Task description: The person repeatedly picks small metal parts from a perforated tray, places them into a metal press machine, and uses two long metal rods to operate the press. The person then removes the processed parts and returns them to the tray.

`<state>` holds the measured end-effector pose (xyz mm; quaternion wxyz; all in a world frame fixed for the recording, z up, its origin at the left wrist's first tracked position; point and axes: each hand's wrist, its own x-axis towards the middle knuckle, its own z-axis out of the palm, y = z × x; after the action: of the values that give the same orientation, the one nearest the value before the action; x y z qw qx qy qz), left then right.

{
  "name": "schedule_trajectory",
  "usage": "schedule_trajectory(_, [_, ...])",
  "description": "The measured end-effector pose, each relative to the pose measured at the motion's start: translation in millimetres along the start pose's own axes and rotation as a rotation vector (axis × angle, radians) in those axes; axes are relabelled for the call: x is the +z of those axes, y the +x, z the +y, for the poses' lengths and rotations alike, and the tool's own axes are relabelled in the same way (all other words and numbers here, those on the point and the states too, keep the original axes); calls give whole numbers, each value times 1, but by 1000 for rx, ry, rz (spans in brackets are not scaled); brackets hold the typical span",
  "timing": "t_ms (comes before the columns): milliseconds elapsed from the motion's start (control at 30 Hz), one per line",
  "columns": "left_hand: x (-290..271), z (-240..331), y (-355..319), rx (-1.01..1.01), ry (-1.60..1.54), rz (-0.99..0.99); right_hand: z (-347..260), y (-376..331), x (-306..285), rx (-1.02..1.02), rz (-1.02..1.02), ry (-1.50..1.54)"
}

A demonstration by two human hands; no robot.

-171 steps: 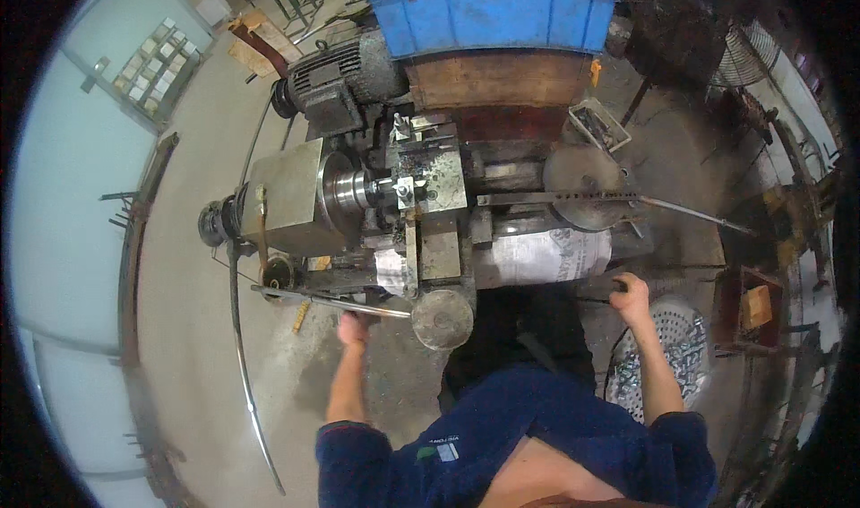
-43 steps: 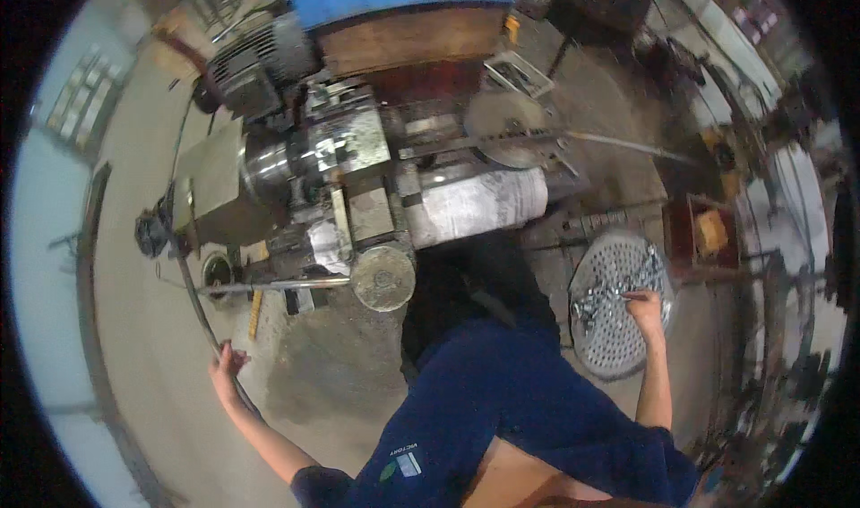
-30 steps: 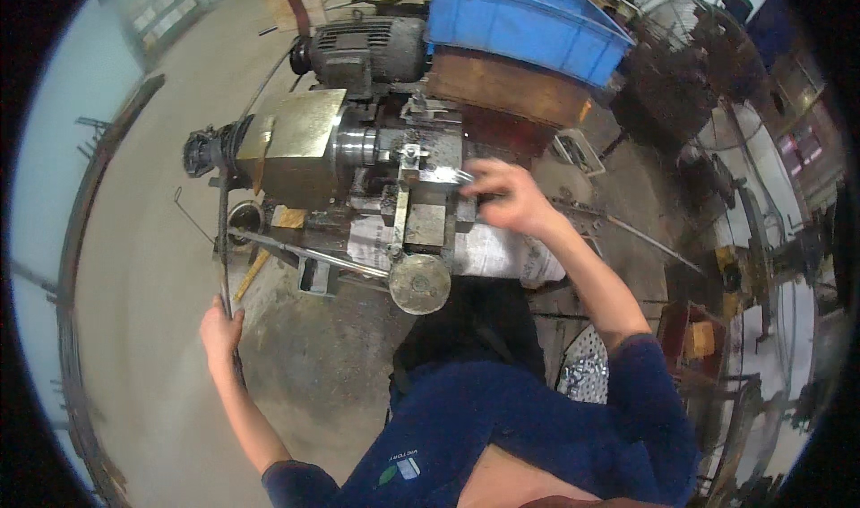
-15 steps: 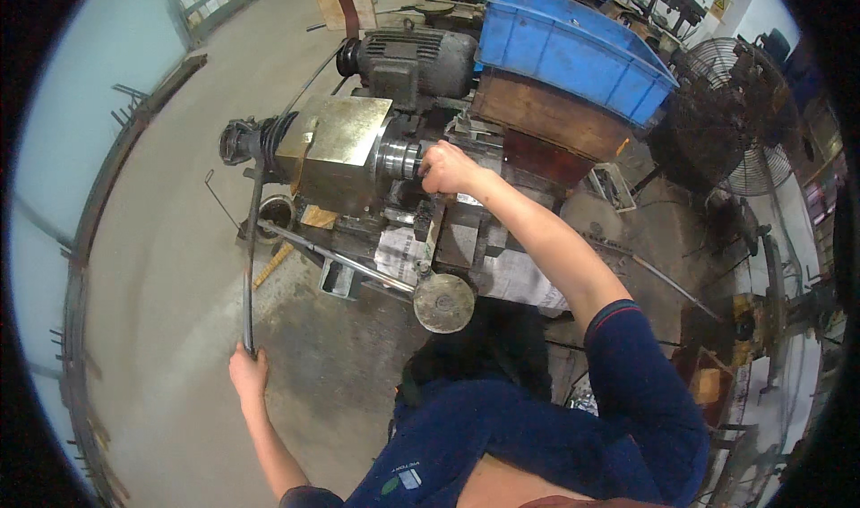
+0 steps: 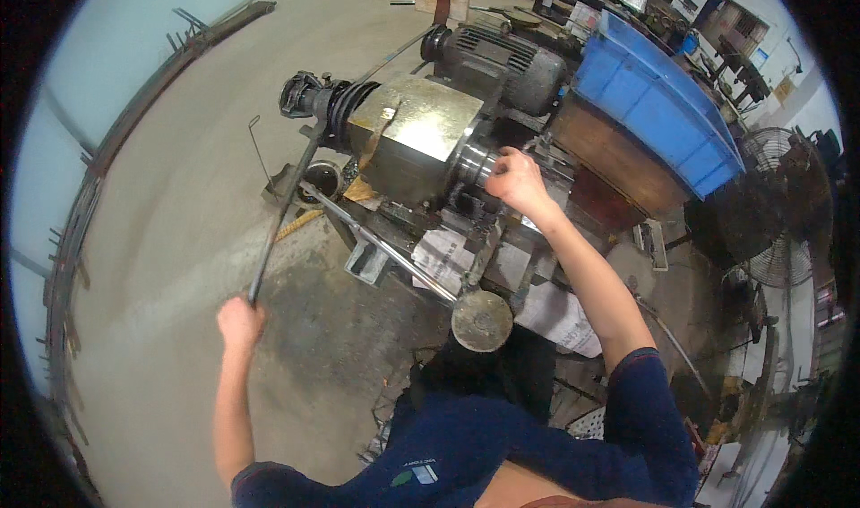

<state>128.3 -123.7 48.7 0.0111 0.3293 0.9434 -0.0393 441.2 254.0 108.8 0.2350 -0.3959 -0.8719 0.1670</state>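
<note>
My left hand [image 5: 242, 322] is closed round the lower end of a long metal lever [image 5: 279, 212]. The lever slants up to the belt pulley end of a small lathe-like machine. At the other end of its boxy metal headstock [image 5: 423, 114], my right hand [image 5: 518, 184] is at the mouth of the shiny round spindle [image 5: 475, 160]. Its fingers are bent together there; whatever they pinch is hidden. Below that hand, a steel bar [image 5: 385, 244] runs across to a round metal disc [image 5: 482, 320] close to my body.
Behind the headstock sits a finned electric motor [image 5: 506, 64]. A blue plastic crate [image 5: 654, 105] rests on a wooden box [image 5: 618, 145] to the right, with a large caged fan [image 5: 770, 212] beyond. Long metal bars [image 5: 116, 141] line the left wall. A hooked wire [image 5: 260, 154] stands beside the machine.
The whole view has shifted and turned, so the machine appears farther right and tilted. My left hand stays on the lever, and my right hand stays at the spindle mouth.
</note>
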Motion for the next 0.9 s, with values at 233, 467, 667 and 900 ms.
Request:
schedule_trajectory(233, [17, -124, 130, 246, 295, 385, 3, 6, 7, 62, 63, -10])
schedule_trajectory(467, [11, -91, 130, -3, -14, 213, -5, -14, -11, -14, 64, 16])
schedule_trajectory(667, [84, 29, 102, 36, -910, 392, 31, -104, -80, -176, 288, 62])
schedule_trajectory(900, [188, 164, 77, 485, 9, -116, 112, -262, -150, 272, 282, -78])
